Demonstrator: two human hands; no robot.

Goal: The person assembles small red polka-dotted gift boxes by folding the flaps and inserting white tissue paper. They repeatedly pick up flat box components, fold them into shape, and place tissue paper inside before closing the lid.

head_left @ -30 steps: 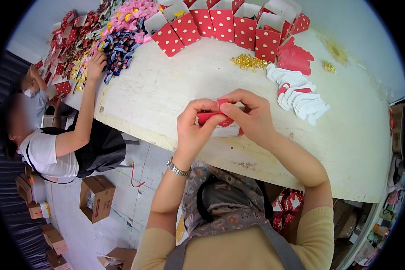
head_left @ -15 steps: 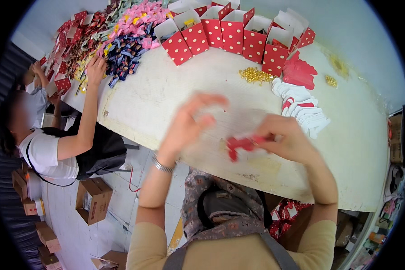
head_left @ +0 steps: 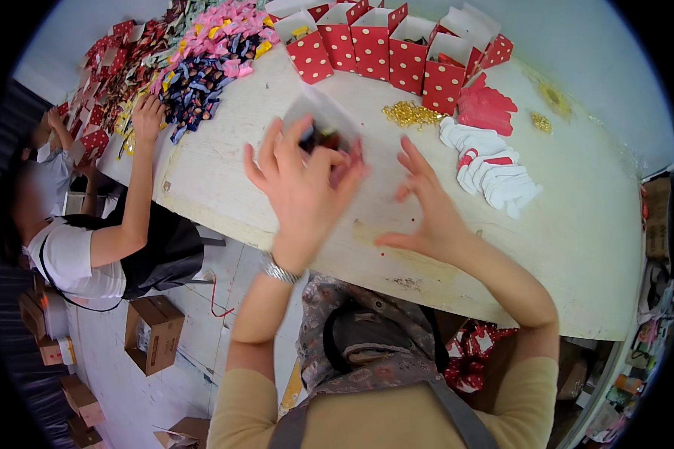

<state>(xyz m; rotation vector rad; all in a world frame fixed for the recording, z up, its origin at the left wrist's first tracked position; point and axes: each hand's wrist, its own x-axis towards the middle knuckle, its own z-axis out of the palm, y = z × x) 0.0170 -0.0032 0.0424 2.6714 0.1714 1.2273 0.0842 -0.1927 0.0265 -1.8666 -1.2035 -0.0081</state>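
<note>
My left hand [head_left: 299,176], with a silver bracelet at its wrist, pinches the near edge of an open box [head_left: 323,105] between thumb and forefinger, the other fingers spread. Motion smears the box; its white inner side and dark wrapped contents show, and my hand hides part of it. To its right my right hand [head_left: 430,209] hovers over the table, fingers apart and nothing in it. Red boxes with pale dots [head_left: 371,52] stand open in a curved row at the back. White cut-out tags [head_left: 487,165] lie fanned near my right hand, beside red tags [head_left: 487,108].
Golden bells or beads [head_left: 410,114] lie before the boxes, with a smaller golden pile [head_left: 541,123] farther right. Heaped wrapped sweets [head_left: 195,90] cover the table's far left, where a co-worker's hand [head_left: 148,116] reaches in. A cardboard carton [head_left: 156,334] sits on the floor.
My left hand has taken hold of the box from the left end of the row and brought it nearer. The red piece my right hand held is gone from it, and that hand has opened.
</note>
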